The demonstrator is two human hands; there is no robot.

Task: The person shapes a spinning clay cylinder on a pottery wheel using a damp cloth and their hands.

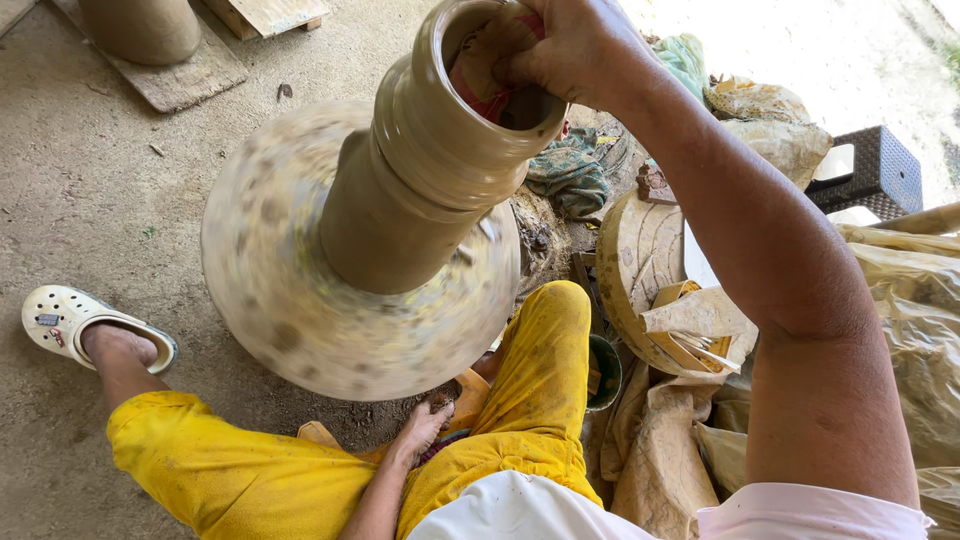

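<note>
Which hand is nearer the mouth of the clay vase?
Right. The right hand is at the clay vase mouth, fingers over its rim. The left hand is low, below the spinning wheel.

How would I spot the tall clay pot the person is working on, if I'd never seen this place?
Find the blurred, speckled round wheel on the dirt floor, between the yellow trouser legs. The tall clay pot stands at its centre, wet and olive-brown, with a ringed, bulging neck. The right hand presses a reddish cloth inside its mouth; the other pot, at the top left, stands alone on a board.
</note>
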